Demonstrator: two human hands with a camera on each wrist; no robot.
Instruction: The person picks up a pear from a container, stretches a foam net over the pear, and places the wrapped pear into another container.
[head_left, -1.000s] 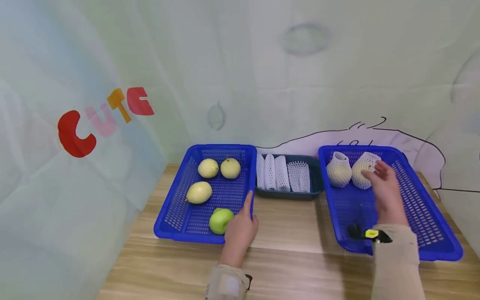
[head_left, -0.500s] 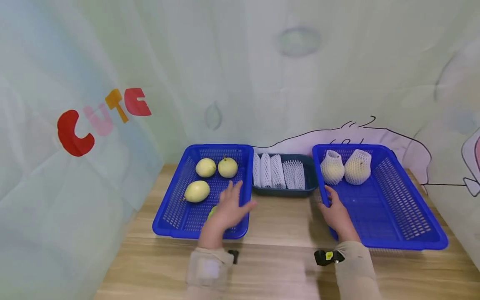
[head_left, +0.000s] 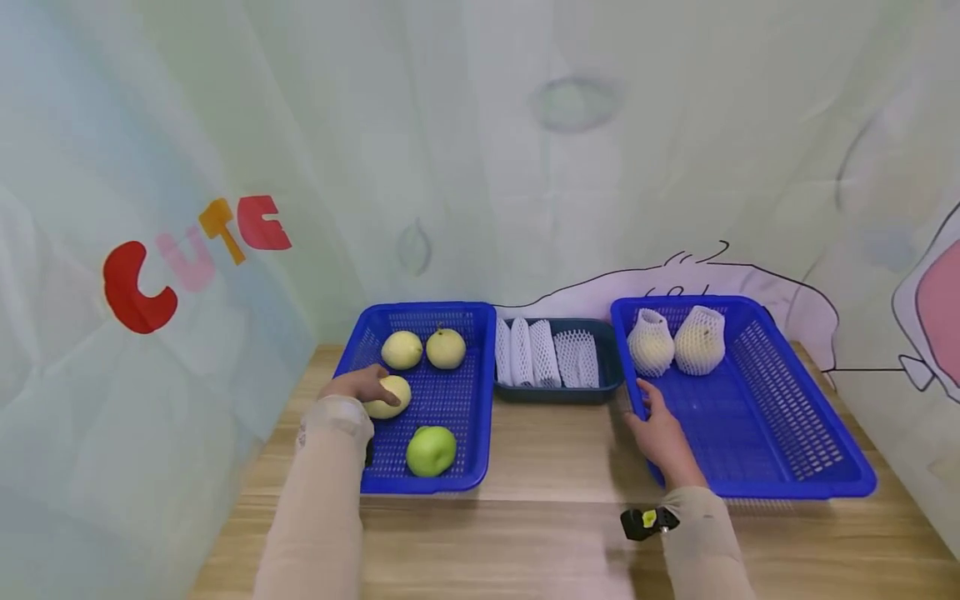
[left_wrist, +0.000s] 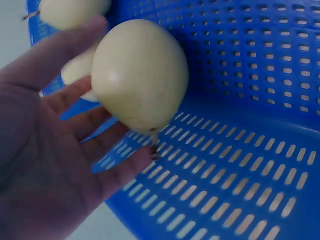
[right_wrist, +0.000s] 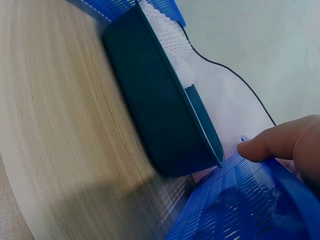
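Observation:
In the head view my left hand reaches over the left wall of the left blue basket, at a pale yellow pear. The left wrist view shows the fingers spread and loosely bent beside that pear, the thumb apart from them. Its stem points toward the little finger. Two more pears lie behind it, and a green apple lies near the front. My right hand grips the left rim of the right blue basket; one digit lies across the rim in the right wrist view.
A dark green bin stands between the baskets with several white foam net sleeves in it. Two pears in foam nets sit at the back left of the right basket. A printed curtain hangs behind the wooden table.
My left hand has moved from the left basket's right rim across to the pear at its left. The right hand has left the netted pears and come down onto the right basket's left rim.

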